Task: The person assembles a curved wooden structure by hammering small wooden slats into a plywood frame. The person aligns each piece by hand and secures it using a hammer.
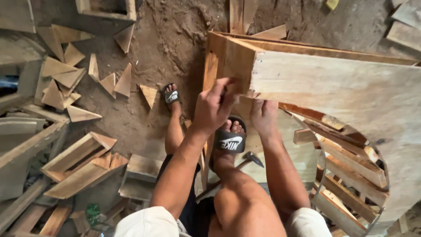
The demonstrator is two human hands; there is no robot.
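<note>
Left hand (213, 105): closed on the near corner of the wooden crate (333, 83).
Right hand (264, 117): pressed under the same edge; grip cannot be told.
Crate: stiff, judged heavy, splintery; best held at the corner frame.
Floor (166, 39): bare dirt, strewn with triangular offcuts (66, 79); a hammer (252, 158) lies by the feet.

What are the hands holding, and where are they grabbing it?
Both hands grip a big wooden frame with a plywood face. The left hand pinches its near corner edge; the right hand holds it from underneath, just beside that corner.
</note>
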